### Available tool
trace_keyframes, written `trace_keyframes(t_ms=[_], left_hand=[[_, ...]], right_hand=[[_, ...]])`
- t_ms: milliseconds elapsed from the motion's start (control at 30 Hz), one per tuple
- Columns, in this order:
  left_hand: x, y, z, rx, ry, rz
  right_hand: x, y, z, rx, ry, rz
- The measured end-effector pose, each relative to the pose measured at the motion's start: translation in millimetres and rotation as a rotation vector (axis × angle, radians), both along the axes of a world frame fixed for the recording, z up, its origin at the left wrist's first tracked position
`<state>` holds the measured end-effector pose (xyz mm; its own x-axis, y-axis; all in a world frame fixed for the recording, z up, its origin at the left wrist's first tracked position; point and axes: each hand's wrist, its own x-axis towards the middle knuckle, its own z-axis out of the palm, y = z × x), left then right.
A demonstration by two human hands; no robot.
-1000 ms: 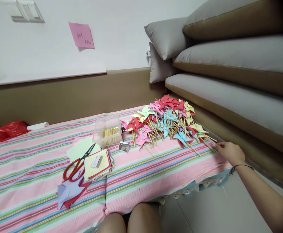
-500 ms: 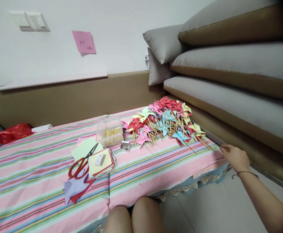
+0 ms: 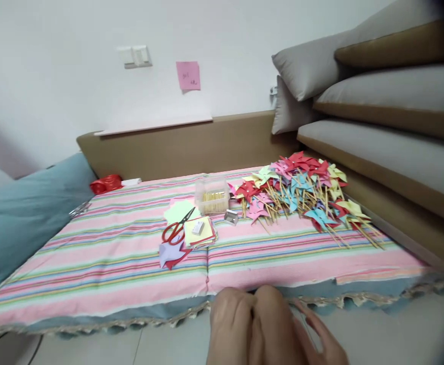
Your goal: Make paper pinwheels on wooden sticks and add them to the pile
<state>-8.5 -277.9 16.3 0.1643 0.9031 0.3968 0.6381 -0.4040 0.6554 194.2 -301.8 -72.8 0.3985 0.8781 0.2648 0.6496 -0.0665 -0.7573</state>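
My right hand [image 3: 318, 332] rests low at the bottom edge beside my knees [image 3: 252, 324], fingers stretched out and holding nothing. It is well short of the striped mat [image 3: 111, 263]. My left hand is out of sight. On the mat lie a big pile of coloured paper pinwheels on sticks [image 3: 301, 187], a clear box of wooden sticks [image 3: 211, 195], red scissors [image 3: 176, 230], a stack of coloured paper squares [image 3: 201, 230] with a small white item on top, a small metal box [image 3: 230, 217] and cut purple and red paper pieces [image 3: 170, 253].
Grey and brown cushions [image 3: 389, 142] are stacked at the right behind the pinwheels. A blue pillow [image 3: 24, 213] lies at the left, a red bag [image 3: 105, 183] at the mat's far edge. A pink note [image 3: 188, 75] hangs on the wall. Tiled floor runs along the mat's front.
My right hand has left the pinwheel sticks at the mat's right edge and dropped beside my knee. The view has pulled back and swung, showing more mat and the blue pillow.
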Motion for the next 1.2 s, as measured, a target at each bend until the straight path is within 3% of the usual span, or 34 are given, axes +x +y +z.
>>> trace_keyframes(t_ms=[133,233,400,467,567,700,833,1000,1200], left_hand=[[-17,-3,-66.8,-0.162,0.266,0.084],[-24,-16,-93.2,-0.221,0.362,0.124],[-15,5,-70.6,-0.296,0.312,0.154],[-11,26,-65.7,-0.288,0.308,0.144],[-10,61,-71.9,-0.144,0.245,0.26],[-27,114,-72.8,0.116,0.138,0.378],[-55,175,-53.5,0.085,0.116,0.424],[-72,231,-41.1,-0.079,0.235,0.5],[-70,244,-48.9,-0.203,0.329,0.523]], right_hand=[[-31,-4,-25.5,0.074,-0.216,0.195],[-35,5,-30.8,0.099,-0.453,0.279],[-47,35,-15.6,0.049,-0.492,0.365],[-53,50,-5.9,-0.007,-0.417,0.455],[-60,78,6.0,-0.081,-0.176,0.516],[-70,137,19.6,0.007,0.15,0.414],[-98,212,32.5,0.054,0.297,0.422],[-136,282,24.1,0.038,0.31,0.45],[-148,304,2.8,0.009,0.213,0.407]])
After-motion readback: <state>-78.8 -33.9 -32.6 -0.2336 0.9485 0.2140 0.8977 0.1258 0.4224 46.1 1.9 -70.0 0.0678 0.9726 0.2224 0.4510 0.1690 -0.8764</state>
